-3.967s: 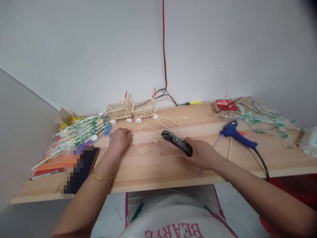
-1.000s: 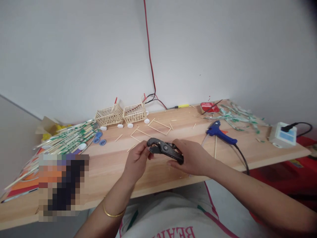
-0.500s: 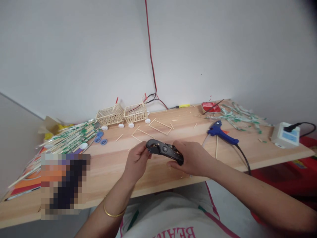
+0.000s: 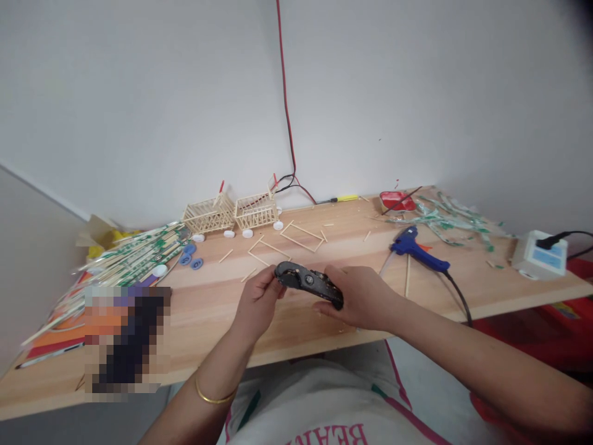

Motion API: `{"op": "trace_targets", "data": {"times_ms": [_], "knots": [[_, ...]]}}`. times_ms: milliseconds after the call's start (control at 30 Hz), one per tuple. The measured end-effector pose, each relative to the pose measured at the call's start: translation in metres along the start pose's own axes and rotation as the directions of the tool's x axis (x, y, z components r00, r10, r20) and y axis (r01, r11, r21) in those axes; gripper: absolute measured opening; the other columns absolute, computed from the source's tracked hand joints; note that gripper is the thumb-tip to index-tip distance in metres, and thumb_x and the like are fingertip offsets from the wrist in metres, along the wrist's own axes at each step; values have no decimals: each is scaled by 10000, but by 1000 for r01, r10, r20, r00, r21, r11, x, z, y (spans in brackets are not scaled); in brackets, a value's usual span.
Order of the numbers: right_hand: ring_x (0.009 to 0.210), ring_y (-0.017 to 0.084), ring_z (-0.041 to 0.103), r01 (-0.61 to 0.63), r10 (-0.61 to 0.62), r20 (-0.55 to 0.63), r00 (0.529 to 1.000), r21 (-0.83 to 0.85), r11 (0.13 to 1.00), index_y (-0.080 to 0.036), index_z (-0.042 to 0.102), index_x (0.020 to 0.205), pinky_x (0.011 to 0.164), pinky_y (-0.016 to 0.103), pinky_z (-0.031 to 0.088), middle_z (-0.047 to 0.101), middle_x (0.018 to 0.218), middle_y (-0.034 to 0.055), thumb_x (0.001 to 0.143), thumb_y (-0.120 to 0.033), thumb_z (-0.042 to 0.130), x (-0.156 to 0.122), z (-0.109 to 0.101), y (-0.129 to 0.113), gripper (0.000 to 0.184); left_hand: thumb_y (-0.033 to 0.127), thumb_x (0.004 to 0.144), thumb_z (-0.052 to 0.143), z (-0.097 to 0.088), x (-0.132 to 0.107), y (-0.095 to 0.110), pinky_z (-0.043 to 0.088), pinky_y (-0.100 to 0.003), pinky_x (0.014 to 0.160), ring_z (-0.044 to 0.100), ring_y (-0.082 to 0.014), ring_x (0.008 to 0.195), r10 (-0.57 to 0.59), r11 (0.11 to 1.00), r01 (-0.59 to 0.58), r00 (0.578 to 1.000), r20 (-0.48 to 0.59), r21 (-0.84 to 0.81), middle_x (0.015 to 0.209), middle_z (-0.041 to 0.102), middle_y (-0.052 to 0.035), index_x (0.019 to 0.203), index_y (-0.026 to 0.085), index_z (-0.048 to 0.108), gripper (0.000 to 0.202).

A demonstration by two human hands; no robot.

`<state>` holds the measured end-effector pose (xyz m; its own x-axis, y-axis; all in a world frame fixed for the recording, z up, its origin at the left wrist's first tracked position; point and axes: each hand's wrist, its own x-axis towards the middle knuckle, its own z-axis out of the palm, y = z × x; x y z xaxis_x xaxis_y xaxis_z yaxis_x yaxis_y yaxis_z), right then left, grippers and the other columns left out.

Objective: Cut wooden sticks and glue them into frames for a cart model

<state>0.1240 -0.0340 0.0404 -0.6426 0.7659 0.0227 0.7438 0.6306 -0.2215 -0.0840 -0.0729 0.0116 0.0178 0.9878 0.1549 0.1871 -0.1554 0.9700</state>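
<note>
My right hand (image 4: 364, 298) is wrapped round a black hand cutter (image 4: 309, 282) with a round pivot screw, held over the front middle of the table. Its jaw end points left, up against the fingertips of my left hand (image 4: 257, 303). Those fingers are pinched together at the jaws; what they hold, if anything, is hidden. Just beyond the hands lie an open frame of thin sticks (image 4: 262, 250) and a closed rectangular stick frame (image 4: 302, 237). Two small carts of sticks, a left cart (image 4: 209, 214) and a right cart (image 4: 256, 211), stand on white wheels by the wall.
A blue glue gun (image 4: 418, 249) with a cable lies at right, near a white power box (image 4: 540, 254). Plastic wrappers (image 4: 447, 216) and a red packet (image 4: 397, 201) lie behind. Bundled sticks (image 4: 139, 256) and blue discs (image 4: 191, 256) are left, beside a blurred dark object (image 4: 132, 343).
The view has shifted slightly, so the table's things sit a little farther right. Both hands and the cutter keep nearly the same pose; the jaws look slightly closer together.
</note>
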Motion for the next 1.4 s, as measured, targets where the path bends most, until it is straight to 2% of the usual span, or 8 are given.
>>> {"op": "trace_targets", "data": {"times_ms": [333,433,567,700,933,1033,1200,1400], "knots": [[664,220,617,-29,30,25,999,-34,999,-195,556,824,512,256,262,656,699,52,766,-535,528,7,11,1,346,335,861,473,-3,0,-5,336,-226,589,412,-111,597,-22,999,22,1000,11,50,617,472,20,824,163,618,228],[665,190,597,-60,60,9,998,64,996,-204,527,777,529,244,287,643,717,35,766,-521,537,8,9,5,317,343,844,481,-27,7,-2,384,-242,637,499,-133,656,9,972,4,998,-54,237,697,568,-9,789,170,615,225],[652,179,576,-125,125,7,992,123,985,-204,499,788,539,240,299,632,735,32,764,-495,544,1,8,15,296,312,795,507,-83,23,-4,392,-293,773,561,-199,833,147,774,55,953,-263,630,830,659,-64,778,170,660,209],[664,192,580,-160,154,50,987,149,976,-209,497,804,547,244,305,631,742,31,763,-465,549,-6,16,20,265,305,781,487,-113,33,-22,371,-276,647,568,-193,712,-72,616,255,960,-269,745,760,674,-64,729,157,660,234],[664,194,584,-172,164,70,984,140,975,-220,471,777,544,245,303,624,722,16,746,-428,568,-12,19,22,232,344,764,518,-97,40,-41,338,-254,591,545,-174,644,-128,620,220,975,-179,753,653,646,-37,672,173,643,231],[654,192,581,-180,170,78,982,137,974,-220,466,778,538,243,300,623,727,19,753,-429,558,-16,17,26,230,367,777,504,-108,48,-36,345,-271,642,559,-197,744,-108,624,256,964,-243,739,782,668,-69,765,171,657,249],[663,196,585,-180,167,98,981,136,974,-220,478,792,538,243,295,621,731,17,751,-414,566,-18,18,29,218,218,655,610,-125,68,-36,337,-300,688,539,-218,752,-136,647,339,933,-334,683,674,615,-81,554,153,574,126],[647,188,573,-179,160,108,981,197,964,-215,483,794,535,242,291,618,730,16,753,-406,575,-14,19,23,216,262,708,596,-109,55,-34,378,-276,645,529,-165,675,-161,809,355,900,-405,468,649,581,-39,652,144,573,132]]}}
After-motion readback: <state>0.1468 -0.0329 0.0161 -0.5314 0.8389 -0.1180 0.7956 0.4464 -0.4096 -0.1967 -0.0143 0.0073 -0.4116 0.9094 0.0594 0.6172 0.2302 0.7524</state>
